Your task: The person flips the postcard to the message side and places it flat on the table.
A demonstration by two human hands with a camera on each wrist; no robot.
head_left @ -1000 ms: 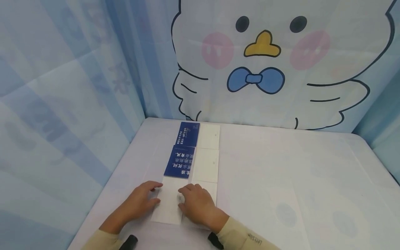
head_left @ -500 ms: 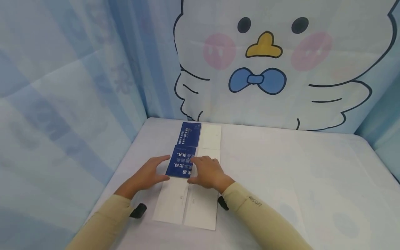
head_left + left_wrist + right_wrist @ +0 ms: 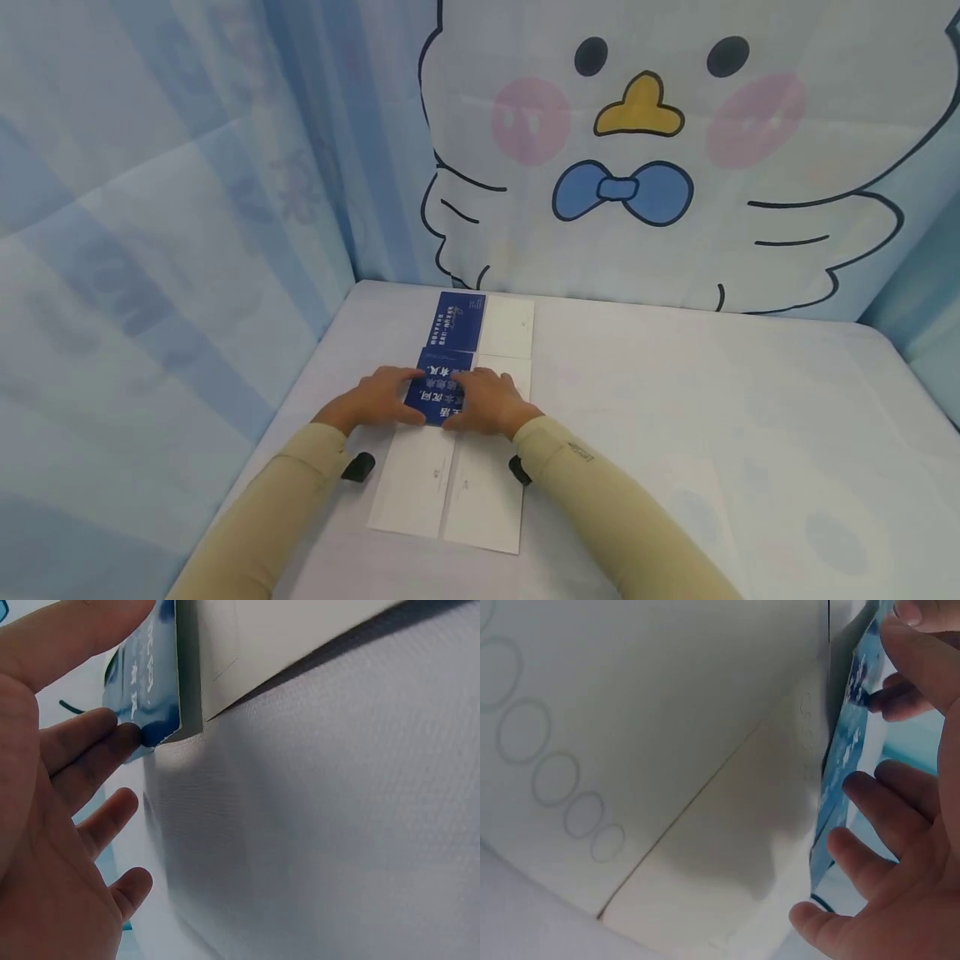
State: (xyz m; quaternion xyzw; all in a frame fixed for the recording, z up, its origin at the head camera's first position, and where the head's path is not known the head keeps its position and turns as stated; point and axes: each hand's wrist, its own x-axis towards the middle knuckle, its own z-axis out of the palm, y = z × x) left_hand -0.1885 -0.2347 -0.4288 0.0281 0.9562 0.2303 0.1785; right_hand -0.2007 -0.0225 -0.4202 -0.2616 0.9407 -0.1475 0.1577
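A blue card with white lettering (image 3: 438, 398) lies between my two hands in the left column of cards. My left hand (image 3: 378, 397) is at its left side, thumb near the front edge. In the left wrist view, two fingers (image 3: 97, 746) reach the card's corner while the others stand apart from it. My right hand (image 3: 491, 402) is at its right side, thumb by the near corner. The right wrist view shows the spread right fingers (image 3: 885, 802) beside the card's blue face (image 3: 847, 742). A white card (image 3: 415, 479) lies just in front of it.
Behind it lies another blue card (image 3: 457, 321). Along the right runs a column of white cards (image 3: 507, 327), partly under my right hand. All rest on a pale cloth-covered table (image 3: 675, 417), with a printed curtain (image 3: 622, 250) at its back edge.
Both hands have moved away from the nearest left white card to the blue card behind it. Over the last half second they have closed in on its sides.
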